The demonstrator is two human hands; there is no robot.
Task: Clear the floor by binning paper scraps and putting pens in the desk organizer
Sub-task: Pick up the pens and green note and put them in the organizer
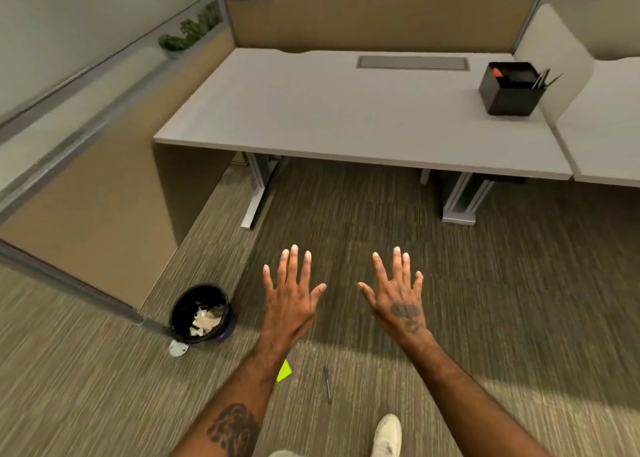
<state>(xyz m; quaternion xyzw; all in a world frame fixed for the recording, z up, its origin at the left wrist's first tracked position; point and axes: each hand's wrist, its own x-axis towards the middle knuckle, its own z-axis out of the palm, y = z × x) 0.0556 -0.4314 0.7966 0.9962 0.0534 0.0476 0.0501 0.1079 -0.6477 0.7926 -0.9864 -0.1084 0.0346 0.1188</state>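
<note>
My left hand (291, 293) and my right hand (398, 297) are held out flat over the carpet, fingers spread, holding nothing. Below them on the floor lie a grey pen (327, 384) and a bright green paper scrap (284, 370), the scrap partly hidden by my left forearm. A black bin (202, 314) with crumpled paper inside stands to the left of my hands. A white paper scrap (179, 348) lies on the floor against the bin's near side. The black desk organizer (510, 91), holding several pens, sits on the desk's far right.
The grey desk (346, 117) spans the view ahead, with metal legs (256, 193) underneath. A tan partition panel (104, 221) stands at the left behind the bin. My white shoe (387, 436) is at the bottom edge. A neighbouring desk (609, 137) adjoins at the right.
</note>
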